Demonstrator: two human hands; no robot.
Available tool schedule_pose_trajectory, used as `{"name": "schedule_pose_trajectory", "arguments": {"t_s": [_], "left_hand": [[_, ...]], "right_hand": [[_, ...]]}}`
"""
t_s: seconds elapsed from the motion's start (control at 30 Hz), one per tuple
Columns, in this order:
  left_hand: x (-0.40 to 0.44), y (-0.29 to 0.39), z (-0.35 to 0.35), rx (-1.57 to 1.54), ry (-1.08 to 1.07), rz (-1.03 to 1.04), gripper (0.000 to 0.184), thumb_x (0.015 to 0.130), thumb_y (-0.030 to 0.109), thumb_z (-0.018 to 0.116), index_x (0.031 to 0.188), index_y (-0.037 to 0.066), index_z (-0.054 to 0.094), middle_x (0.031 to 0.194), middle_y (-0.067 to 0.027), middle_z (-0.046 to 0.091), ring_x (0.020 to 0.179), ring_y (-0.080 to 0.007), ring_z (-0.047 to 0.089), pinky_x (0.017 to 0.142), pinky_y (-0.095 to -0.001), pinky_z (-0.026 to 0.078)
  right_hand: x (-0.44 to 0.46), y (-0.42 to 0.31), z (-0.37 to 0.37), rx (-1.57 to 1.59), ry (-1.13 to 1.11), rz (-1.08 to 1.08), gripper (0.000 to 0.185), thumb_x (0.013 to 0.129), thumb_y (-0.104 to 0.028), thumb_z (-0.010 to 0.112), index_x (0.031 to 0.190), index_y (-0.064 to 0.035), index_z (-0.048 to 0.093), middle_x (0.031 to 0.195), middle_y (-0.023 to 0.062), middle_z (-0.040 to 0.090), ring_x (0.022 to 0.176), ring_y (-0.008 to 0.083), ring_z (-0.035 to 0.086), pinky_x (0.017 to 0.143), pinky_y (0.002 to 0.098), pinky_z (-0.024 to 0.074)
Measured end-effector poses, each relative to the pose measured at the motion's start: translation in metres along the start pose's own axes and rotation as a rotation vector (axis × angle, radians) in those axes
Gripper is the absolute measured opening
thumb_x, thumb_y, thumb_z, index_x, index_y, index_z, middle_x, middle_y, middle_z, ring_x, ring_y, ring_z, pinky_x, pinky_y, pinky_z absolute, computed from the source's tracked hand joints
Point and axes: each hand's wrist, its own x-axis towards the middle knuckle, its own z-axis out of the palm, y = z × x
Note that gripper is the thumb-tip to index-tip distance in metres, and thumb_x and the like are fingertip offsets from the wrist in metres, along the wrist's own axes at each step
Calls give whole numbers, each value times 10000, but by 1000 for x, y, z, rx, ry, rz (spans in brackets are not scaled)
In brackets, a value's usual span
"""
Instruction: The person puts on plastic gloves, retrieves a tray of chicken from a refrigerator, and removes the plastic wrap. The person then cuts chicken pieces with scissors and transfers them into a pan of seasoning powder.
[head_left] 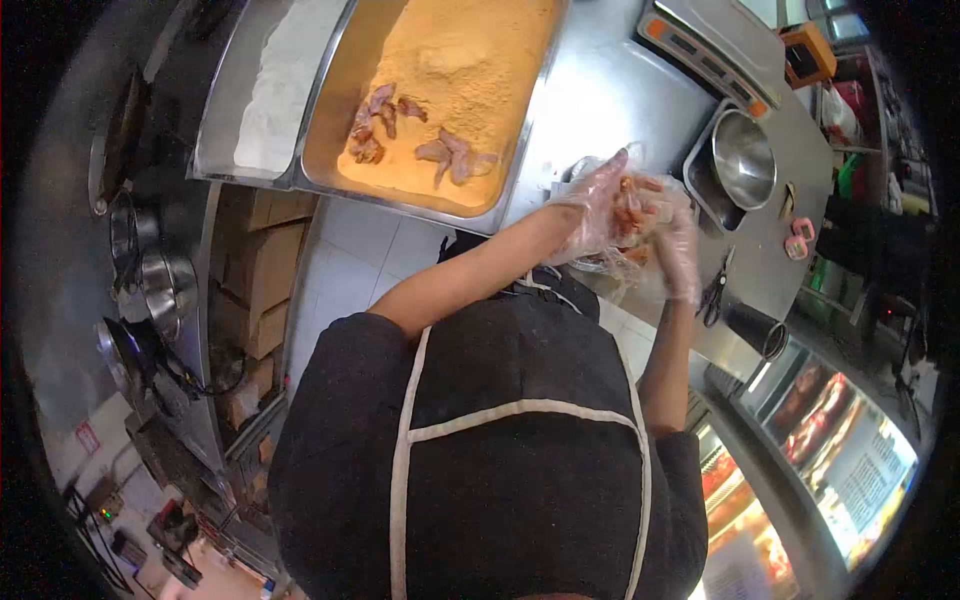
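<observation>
Several reddish, wet-looking raw meat pieces (633,212) sit bunched between the hands, over the steel counter's near edge. Likely light, soft, slippery; should bend, not snap. Best hold: thick middle of each piece, gentle full-finger grip; thin ends could slide or tear.

Left hand (590,205), in a clear plastic glove, is at the meat's left side, palm turned inward. Right hand (678,250), gloved likewise, bends in from the right. Crumpled clear plastic and glare hide most fingertips; cannot tell if either pinches.

Left of the hands: rectangular steel tray of orange-yellow powder (430,205), 2 loose groups of meat lying in it, then a steel tray of white powder (275,95). Right: round shiny steel bowl (743,160), black-handled scissors (714,300) nearer the body.
</observation>
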Motion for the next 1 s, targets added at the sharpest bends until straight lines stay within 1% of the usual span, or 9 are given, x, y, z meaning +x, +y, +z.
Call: {"name": "schedule_pose_trajectory", "arguments": {"t_s": [0.17, 0.23, 0.37, 0.5, 0.57, 0.7, 0.8, 0.9, 1.0], "left_hand": [[-41, 28, -34, 167, -110, 257, 827, 905, 707, 331, 1215, -27, 553, 676, -41, 583, 569, -120, 530, 530, -268, 449], [-68, 58, -69, 158, -143, 367, 940, 823, 810, 326, 1206, -15, 564, 631, -42, 569, 570, -169, 566, 540, -323, 485], [-106, 111, -126, 1391, 520, 508, 806, 852, 725, 463, 1067, -29, 649, 752, -161, 667, 708, -210, 667, 599, -323, 501], [-72, 119, -201, 1728, 95, 421, 570, 834, 567, 613, 973, 20, 699, 916, -232, 685, 782, -283, 679, 678, -347, 519], [-73, 104, -146, 1993, 834, -98, 389, 774, 411, 716, 963, 72, 711, 1002, -218, 667, 850, -334, 671, 756, -371, 522], [-37, 116, -214, 2239, 470, -48, 335, 783, 387, 694, 941, 92, 716, 1013, -176, 678, 913, -348, 662, 795, -396, 515], [-40, 125, -202, 2201, -321, 523, 343, 801, 361, 650, 994, 83, 702, 1026, -196, 670, 962, -360, 650, 805, -431, 508], [-58, 115, -163, 2084, 330, 298, 300, 817, 289, 633, 1030, 84, 681, 1021, -190, 671, 963, -364, 646, 798, -445, 505], [-60, 106, -155, 2212, 467, 87, 275, 798, 212, 652, 1031, 65, 646, 993, -206, 670, 941, -356, 654, 774, -440, 511]], "right_hand": [[-9, 48, 22, -1278, -220, -328, 186, 830, -190, 590, 870, -27, 669, 850, 143, 679, 858, 268, 659, 771, 403, 522], [-5, 54, 25, -1366, -270, -251, 201, 817, -198, 566, 863, -31, 668, 880, 184, 673, 901, 322, 652, 796, 430, 516], [13, 51, 24, -1305, -439, -84, 233, 819, -200, 561, 934, -45, 693, 953, 171, 685, 935, 321, 655, 820, 415, 519], [18, -3, 19, -1135, -429, 29, 266, 800, -185, 589, 1019, -90, 709, 1045, 163, 686, 977, 326, 655, 853, 395, 516], [19, 5, 6, -991, -372, 55, 267, 789, -168, 608, 1024, -92, 708, 1042, 167, 686, 975, 316, 657, 857, 389, 511], [7, 23, -6, -517, -102, 108, 285, 765, -112, 637, 1042, -62, 686, 1015, 145, 693, 948, 271, 660, 848, 362, 497], [-19, 19, -4, -438, 48, 57, 299, 767, -114, 645, 1056, -41, 663, 996, 125, 682, 918, 252, 648, 837, 352, 490], [-30, 35, 0, -391, 244, -84, 358, 769, -123, 668, 1105, -12, 615, 982, 105, 662, 869, 238, 628, 810, 352, 487], [-25, 57, -5, 29, 124, 211, 414, 774, -131, 681, 1161, -18, 590, 971, 94, 663, 843, 203, 622, 783, 337, 492]]}}
